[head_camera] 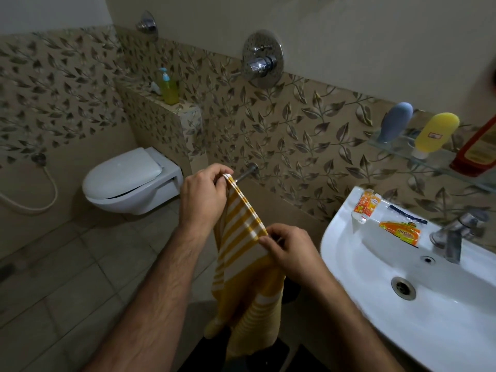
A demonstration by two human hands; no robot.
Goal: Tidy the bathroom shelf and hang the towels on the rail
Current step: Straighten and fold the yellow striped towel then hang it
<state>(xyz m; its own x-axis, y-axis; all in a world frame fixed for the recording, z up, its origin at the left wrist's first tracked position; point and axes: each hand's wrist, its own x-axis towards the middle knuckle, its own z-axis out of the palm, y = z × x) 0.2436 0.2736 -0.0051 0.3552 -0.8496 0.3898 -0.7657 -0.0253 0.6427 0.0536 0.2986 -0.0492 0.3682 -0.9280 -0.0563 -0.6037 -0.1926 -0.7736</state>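
A yellow and white striped towel (241, 253) hangs folded in front of me, its top edge stretched between both hands. My left hand (202, 196) pinches the far end of that edge, right beside the short metal rail (248, 171) that sticks out of the wall. My right hand (291, 251) pinches the near end. The towel's lower part drops past my forearms toward the floor. At the right, a glass shelf (402, 150) on the wall carries a grey bottle (396, 122), a yellow bottle (434, 132) and a red bottle (475, 154).
A white sink (349, 277) with a tap (453, 237) stands at the right; a small orange carton (366, 206) and an orange wrapper (400, 232) lie on its rim. A wall-hung toilet (128, 181) is at the left. A soap dispenser (167, 85) stands on the tiled ledge.
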